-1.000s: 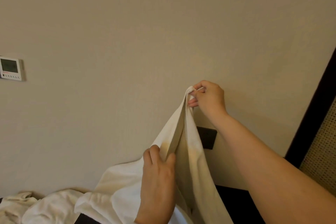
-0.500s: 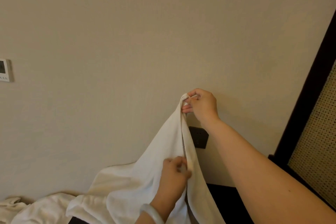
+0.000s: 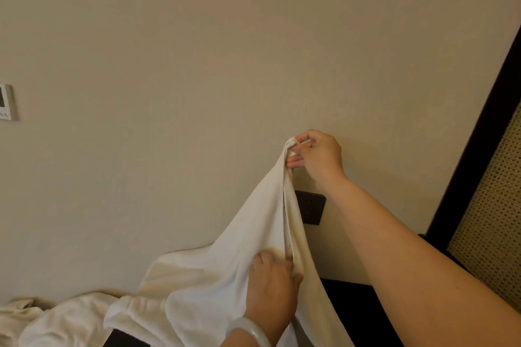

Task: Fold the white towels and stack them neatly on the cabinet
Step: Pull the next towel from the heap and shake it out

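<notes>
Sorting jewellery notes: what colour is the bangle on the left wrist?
Pale milky white, slightly translucent: the bangle shows in the head view.

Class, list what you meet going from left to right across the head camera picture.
Wall control panel → crumpled towels → left hand gripping the lifted towel → right hand pinching its top corner → woven panel.

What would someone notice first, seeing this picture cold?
A white towel hangs in a peak at centre, its corner pinched high by the right hand against the beige wall. Below, the left hand, a pale bangle on its wrist, grips the towel's edge; more towels lie crumpled bottom left.
</notes>
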Available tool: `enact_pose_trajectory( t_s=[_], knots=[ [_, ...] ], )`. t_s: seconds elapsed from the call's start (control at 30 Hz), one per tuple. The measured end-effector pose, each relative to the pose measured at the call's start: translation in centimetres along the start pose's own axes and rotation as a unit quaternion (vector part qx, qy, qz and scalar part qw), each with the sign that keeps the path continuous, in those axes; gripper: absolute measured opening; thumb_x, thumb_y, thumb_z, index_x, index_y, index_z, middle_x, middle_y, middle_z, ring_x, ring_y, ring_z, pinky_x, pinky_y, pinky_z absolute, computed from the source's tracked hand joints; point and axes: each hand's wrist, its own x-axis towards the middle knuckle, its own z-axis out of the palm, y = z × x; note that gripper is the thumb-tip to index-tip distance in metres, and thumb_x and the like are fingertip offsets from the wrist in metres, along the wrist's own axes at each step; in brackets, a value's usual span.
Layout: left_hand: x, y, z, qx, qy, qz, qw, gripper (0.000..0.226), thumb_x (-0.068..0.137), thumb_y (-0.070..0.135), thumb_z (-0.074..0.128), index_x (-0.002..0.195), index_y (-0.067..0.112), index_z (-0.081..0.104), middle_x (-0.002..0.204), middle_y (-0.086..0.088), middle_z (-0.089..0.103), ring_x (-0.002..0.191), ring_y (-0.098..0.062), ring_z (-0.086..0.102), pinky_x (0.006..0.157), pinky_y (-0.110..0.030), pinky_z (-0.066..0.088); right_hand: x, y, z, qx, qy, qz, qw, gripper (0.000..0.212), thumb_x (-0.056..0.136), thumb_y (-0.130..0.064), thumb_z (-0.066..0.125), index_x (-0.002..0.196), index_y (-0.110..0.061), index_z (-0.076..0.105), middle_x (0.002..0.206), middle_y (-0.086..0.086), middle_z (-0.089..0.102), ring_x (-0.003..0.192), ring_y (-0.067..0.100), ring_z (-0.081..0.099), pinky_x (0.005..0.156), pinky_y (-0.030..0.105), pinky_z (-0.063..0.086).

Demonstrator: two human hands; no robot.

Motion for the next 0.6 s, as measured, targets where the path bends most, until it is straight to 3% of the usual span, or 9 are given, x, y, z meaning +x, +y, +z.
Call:
enact_pose_trajectory(
  t_s=[0.13,0.23,0.33,0.4,0.5,0.53,0.6],
  knots=[
    [0.3,-0.2,0.3,-0.087,-0.01,0.032,0.996,0.035,0.104,0.04,0.04,0.128,0.024,0.06,0.126,0.002,0.052,0.113,-0.014,0.048,0.105,-0.028,0.041,0.0,0.3,-0.2,-0.005,0.0,0.003,1.0,0.005,0.093,0.004,0.059,0.091,0.001,0.064,0.083,0.022,0.071,0.058,0.026,0.072,0.057,0.032,0.061],
    [-0.4,-0.5,0.3,-0.14,-0.002,0.046,0.989,0.036,0.104,0.041,0.04,0.128,0.025,0.061,0.125,0.008,0.055,0.113,-0.008,0.049,0.106,-0.02,0.037,0.2,0.4,-0.5,-0.004,0.006,0.001,1.0,0.004,0.093,0.002,0.06,0.091,0.001,0.064,0.083,0.02,0.071,0.059,0.026,0.072,0.058,0.032,0.061],
    [-1.5,-0.6,0.3,-0.158,0.026,0.051,0.986,0.032,0.102,0.046,0.039,0.107,0.027,0.065,0.105,0.011,0.053,0.097,-0.005,0.049,0.094,-0.017,0.04,0.5,0.6,-1.1,-0.005,0.017,0.001,1.0,0.004,0.093,0.0,0.062,0.09,-0.001,0.064,0.083,0.017,0.071,0.059,0.025,0.072,0.056,0.03,0.06],
    [-2.3,-0.7,0.3,-0.224,0.051,-0.013,0.973,0.027,0.101,0.038,0.043,0.08,0.024,0.053,0.085,0.01,0.048,0.081,-0.006,0.048,0.078,-0.018,0.04,0.9,0.9,-1.6,-0.002,0.026,0.004,1.0,0.004,0.093,0.0,0.062,0.089,-0.003,0.064,0.082,0.016,0.07,0.057,0.023,0.072,0.051,0.025,0.057],
    [-1.9,-2.4,-0.7,-0.394,0.094,-0.195,0.893,0.037,0.1,0.019,0.05,0.066,0.014,0.037,0.065,0.0,0.044,0.063,-0.013,0.043,0.067,-0.032,0.035,2.0,1.5,-3.7,0.012,0.058,0.03,0.998,0.011,0.093,0.002,0.061,0.086,-0.005,0.063,0.076,0.012,0.07,0.055,0.023,0.071,0.049,0.023,0.056],
    [-1.1,-3.3,-1.7,-0.418,0.125,-0.215,0.874,0.037,0.1,0.014,0.05,0.066,0.013,0.035,0.062,-0.003,0.042,0.06,-0.014,0.04,0.061,-0.033,0.032,2.4,1.8,-4.9,0.02,0.073,0.039,0.996,0.012,0.093,0.004,0.06,0.084,-0.004,0.063,0.074,0.012,0.069,0.054,0.023,0.071,0.05,0.025,0.056],
    [1.2,-4.7,-5.3,-0.42,0.171,-0.199,0.869,0.034,0.1,0.012,0.047,0.068,0.012,0.036,0.063,-0.005,0.042,0.058,-0.015,0.037,0.055,-0.031,0.028,2.8,2.3,-7.7,0.053,0.109,0.05,0.991,0.013,0.091,0.008,0.059,0.083,-0.002,0.061,0.074,0.016,0.065,0.048,0.021,0.069,0.05,0.026,0.057]
  ],
)
